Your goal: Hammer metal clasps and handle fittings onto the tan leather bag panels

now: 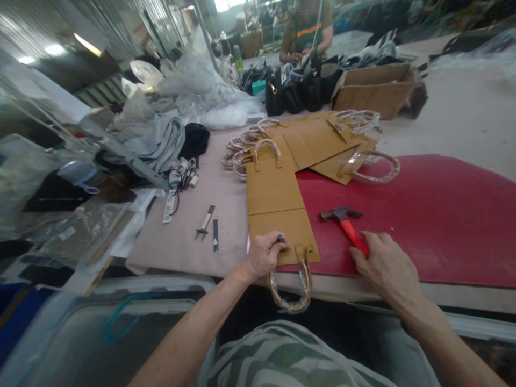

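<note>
left hand [263, 257] pinches a small metal rod [280, 237], fingers curled around it, its round end facing up, over the near part of a tan panel [277, 196]. right hand [385, 266] is wrapped around the red grip of a hammer [347, 221]; hammer head points away from the person and sits over the red sheet [435, 220], right of the panel. cannot tell if the head touches the sheet.

tan panel lies flat, long side running away from the person, crease across the middle, partly on the red sheet. near handle [292, 308], plastic-wrapped, hangs past the tabletop [183, 228] edge; far handle [268, 144] sits at the other end, next to a pile of tan pieces [320, 142] with wrapped handles.

left of the panel: pronged tool [206, 221] and dark strip [215, 235], near each other, apart from the hands. further back: black bags [292, 97] beside an open cardboard box [374, 91], clear plastic [197, 80] heaped to the left. another person [308, 35] is behind the bags, hands near them, details blurred.
</note>
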`<state>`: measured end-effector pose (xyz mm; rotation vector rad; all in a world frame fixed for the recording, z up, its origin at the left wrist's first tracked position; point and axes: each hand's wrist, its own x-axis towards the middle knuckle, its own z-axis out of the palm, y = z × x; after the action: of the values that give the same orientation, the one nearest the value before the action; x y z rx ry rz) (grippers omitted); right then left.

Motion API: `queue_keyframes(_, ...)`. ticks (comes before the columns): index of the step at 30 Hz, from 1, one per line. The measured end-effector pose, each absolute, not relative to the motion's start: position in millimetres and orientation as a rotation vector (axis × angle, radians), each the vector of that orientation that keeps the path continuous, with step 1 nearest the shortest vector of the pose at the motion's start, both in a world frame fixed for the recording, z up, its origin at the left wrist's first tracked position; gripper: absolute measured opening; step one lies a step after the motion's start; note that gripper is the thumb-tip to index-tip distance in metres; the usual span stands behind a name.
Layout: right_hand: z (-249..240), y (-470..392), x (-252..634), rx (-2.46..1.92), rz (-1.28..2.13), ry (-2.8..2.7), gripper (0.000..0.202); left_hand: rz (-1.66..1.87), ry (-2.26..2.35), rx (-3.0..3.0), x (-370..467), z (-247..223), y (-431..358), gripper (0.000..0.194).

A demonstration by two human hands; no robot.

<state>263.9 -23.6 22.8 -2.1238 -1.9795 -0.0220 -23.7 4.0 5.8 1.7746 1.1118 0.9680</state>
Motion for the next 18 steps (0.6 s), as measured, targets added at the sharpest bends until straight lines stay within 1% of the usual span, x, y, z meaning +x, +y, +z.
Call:
queue_keyframes(2, 25, -25, 272, -2.267, 0.113, -1.955, 0.022, 0.963, 1.11, 1.822, -23, 4, 2, 0.015)
queue_keyframes(3, 26, -26, 274, -2.298, 0.239, -1.888, 0.015, 0.96, 1.104, 1.84, -23, 3, 2, 0.015)
queue_keyframes(4, 28, -26, 274, -2.284, 0.445, -1.773, 0.011, 0.96, 1.097, 1.852, -22, 2, 1, 0.015)
queue_keyframes(7, 41, -27, 265, -2.025, 1.204, -1.361, 0.016, 0.977, 1.097, 1.841, -22, 0, 0, 0.016)
queue_keyframes(8, 48, -27, 260, -1.919, 1.392, -1.241, 0.019, 0.985, 1.101, 1.829, -22, -1, -1, 0.016)
queue_keyframes(9, 58, -29, 254, -1.834, 1.508, -1.152, 0.023, 0.99, 1.104, 1.822, -22, -2, -1, 0.016)
queue_keyframes(10, 68, -31, 247, -1.784, 1.551, -1.103, 0.027, 0.993, 1.105, 1.82, -22, -3, -1, 0.016)
queue_keyframes(12, 93, -37, 234, -1.739, 1.473, -1.116, 0.036, 0.993, 1.102, 1.837, -22, -4, 0, 0.016)
queue_keyframes(13, 105, -41, 227, -1.722, 1.347, -1.21, 0.04, 0.991, 1.099, 1.851, -22, -5, 0, 0.016)
queue_keyframes(16, 128, -52, 210, -1.642, 0.695, -1.649, 0.041, 0.998, 1.086, 1.895, -22, -8, 1, 0.016)
queue_keyframes(18, 130, -56, 203, -1.546, 0.365, -1.894, 0.04, 1.016, 1.072, 1.909, -22, -11, 1, 0.016)
